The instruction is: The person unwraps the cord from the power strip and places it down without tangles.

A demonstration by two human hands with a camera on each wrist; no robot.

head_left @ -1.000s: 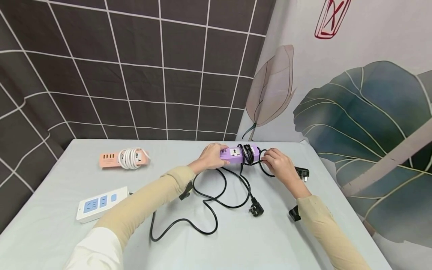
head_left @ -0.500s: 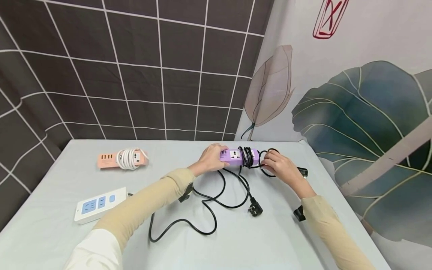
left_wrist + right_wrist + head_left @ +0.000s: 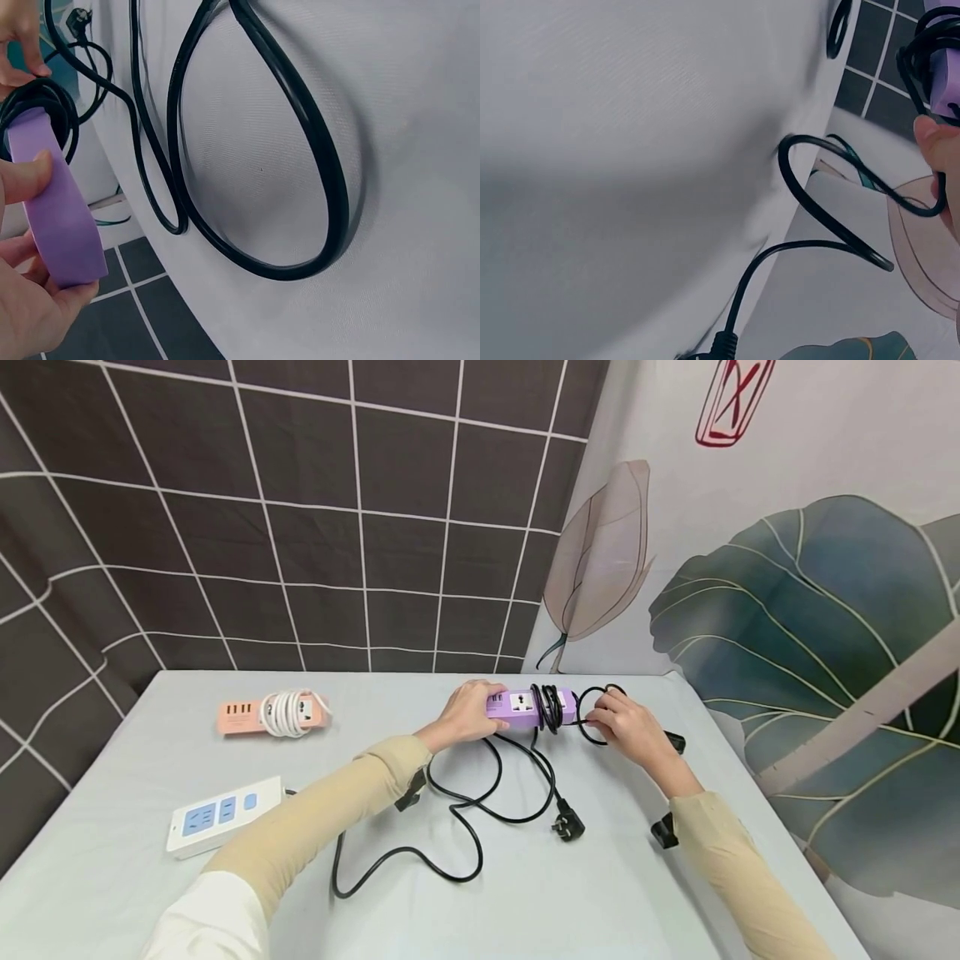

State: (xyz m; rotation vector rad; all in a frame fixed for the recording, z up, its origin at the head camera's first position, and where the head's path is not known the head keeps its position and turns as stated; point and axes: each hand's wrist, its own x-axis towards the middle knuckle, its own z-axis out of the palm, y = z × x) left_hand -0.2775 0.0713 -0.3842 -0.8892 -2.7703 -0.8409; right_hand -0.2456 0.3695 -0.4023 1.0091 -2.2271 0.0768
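Observation:
My left hand [image 3: 467, 710] grips the left end of a purple power strip [image 3: 517, 719] near the table's back edge. In the left wrist view, its thumb and fingers lie on opposite sides of the strip [image 3: 67, 217]. Several turns of black cord [image 3: 550, 710] wrap the strip's right part. Just to the right, my right hand [image 3: 628, 728] pinches the same cord between thumb and fingertips. From there a loose length of cord [image 3: 817, 210] hangs in bends to a black plug [image 3: 724, 345], partly hidden behind the right wrist in the head view.
A second black cord [image 3: 420, 853] lies in loose loops across the table's middle, beside another black plug [image 3: 567, 821]. At the back left lies an orange power strip [image 3: 238, 718] wrapped in white cord [image 3: 282, 715]. A white power strip [image 3: 262, 789] sits closer, by the left sleeve.
The right hand has shifted slightly, and a loop of cord now stands above its fingers. The plug at the right has moved partly behind that wrist. The left hand stays on the strip.

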